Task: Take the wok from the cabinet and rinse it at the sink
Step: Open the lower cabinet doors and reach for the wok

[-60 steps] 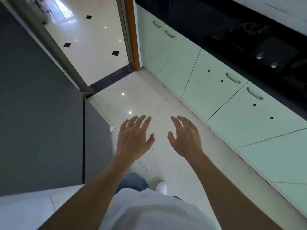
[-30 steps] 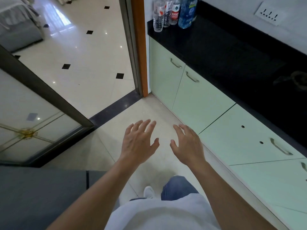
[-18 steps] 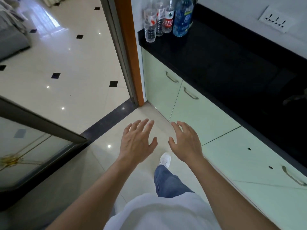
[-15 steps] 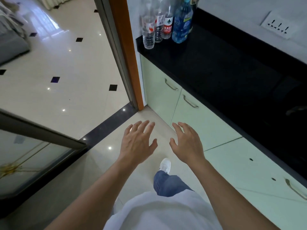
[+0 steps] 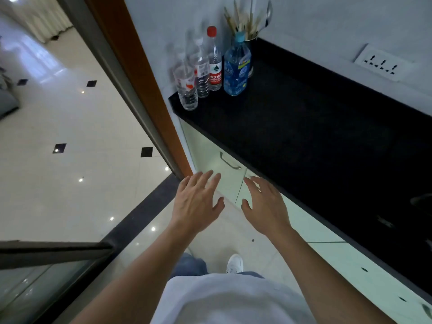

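Neither hand has a grip on anything: the left hand (image 5: 198, 204) and the right hand (image 5: 264, 206) hover side by side, palms down, fingers spread and almost straight, thumbs turned toward each other with a gap between. Their fingertips overlap the pale green cabinet doors (image 5: 210, 155), though whether they touch cannot be told. At twelve o'clock, just past the fingertips, is a curved metal handle (image 5: 229, 161). Half a second ago the hands were over bare floor, short of the doors, and two handles showed; now only this one shows plainly. The doors are shut and the wok is not visible.

From one to three o'clock runs the black counter (image 5: 315, 136). At its far end, at twelve o'clock, a cluster of plastic bottles (image 5: 187, 90) stands against the wall, a blue bottle (image 5: 237, 69) on its right. They sit lower in the view than before, and behind the blue one a pot of chopsticks (image 5: 247, 22) has come into sight. A white socket (image 5: 381, 64) is on the wall at two o'clock.

At eleven o'clock stands the orange door frame (image 5: 140, 73), with the glossy tiled floor (image 5: 70, 125) beyond it at ten. A glass door (image 5: 46, 277) lies at eight o'clock. At six, the white shoe (image 5: 235, 264), earlier between the wrists, is now just above the white shirt (image 5: 229, 300).
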### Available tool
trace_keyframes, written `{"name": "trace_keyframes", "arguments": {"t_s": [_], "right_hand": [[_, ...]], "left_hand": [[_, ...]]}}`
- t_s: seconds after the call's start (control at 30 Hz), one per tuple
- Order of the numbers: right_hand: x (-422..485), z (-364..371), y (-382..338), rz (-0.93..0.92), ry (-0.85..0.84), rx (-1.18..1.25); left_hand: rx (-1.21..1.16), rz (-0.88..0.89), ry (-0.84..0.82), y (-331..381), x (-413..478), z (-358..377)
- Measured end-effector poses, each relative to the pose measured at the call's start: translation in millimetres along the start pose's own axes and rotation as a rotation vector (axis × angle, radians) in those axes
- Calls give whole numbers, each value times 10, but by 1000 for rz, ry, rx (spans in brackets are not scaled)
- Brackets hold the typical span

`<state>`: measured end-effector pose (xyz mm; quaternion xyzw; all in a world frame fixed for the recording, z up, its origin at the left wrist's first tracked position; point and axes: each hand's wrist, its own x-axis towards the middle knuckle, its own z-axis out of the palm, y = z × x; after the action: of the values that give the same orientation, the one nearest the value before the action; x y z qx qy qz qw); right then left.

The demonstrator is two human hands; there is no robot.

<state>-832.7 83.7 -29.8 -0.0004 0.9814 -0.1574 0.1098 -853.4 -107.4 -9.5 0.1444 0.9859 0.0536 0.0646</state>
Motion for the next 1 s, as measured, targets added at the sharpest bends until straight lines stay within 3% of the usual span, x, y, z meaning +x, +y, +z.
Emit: {"name": "trace_keyframes", "arguments": {"t_s": [0.2,0.53,1.0], "right_hand": [[247,36,24,142,21,9],[465,46,-181,520,69,44],[719,976,-280,708,283,178]], "left_hand": [[-26,114,-49,-215,526,84],[10,493,-188,-630,1347,211],[30,680,-295,-839,2057,803]]}}
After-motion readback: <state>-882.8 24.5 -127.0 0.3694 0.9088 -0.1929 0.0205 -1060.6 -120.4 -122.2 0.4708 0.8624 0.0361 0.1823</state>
